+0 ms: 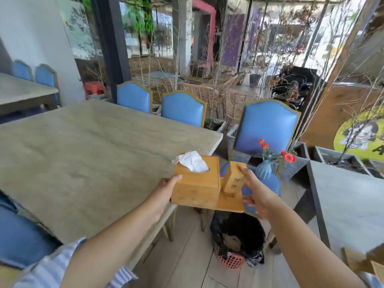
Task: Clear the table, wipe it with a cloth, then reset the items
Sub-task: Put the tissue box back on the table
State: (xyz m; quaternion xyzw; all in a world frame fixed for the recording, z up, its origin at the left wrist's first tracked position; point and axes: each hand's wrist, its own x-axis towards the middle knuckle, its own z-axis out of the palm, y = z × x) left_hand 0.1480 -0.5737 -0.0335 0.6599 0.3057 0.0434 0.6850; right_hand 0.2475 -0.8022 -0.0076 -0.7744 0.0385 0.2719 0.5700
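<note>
tray held off the table's edge, with loose pieces on it

i had the wooden tray (230,203) in both hands, hanging over the floor just past the corner of the table (87,154). my left hand (166,188) was pressed flat against the side of the tissue box (197,183); i could not tell whether its fingers curled under. my right hand (256,193) gripped the tray's far end, thumb on the small wooden box (233,179). i judged that box the weak point: it stood tall and leaning, so a tilt could topple it to the floor. the vase (263,169) stood on the chair (268,129) just beyond my right hand, and a careless swing might have knocked it off.
</note>
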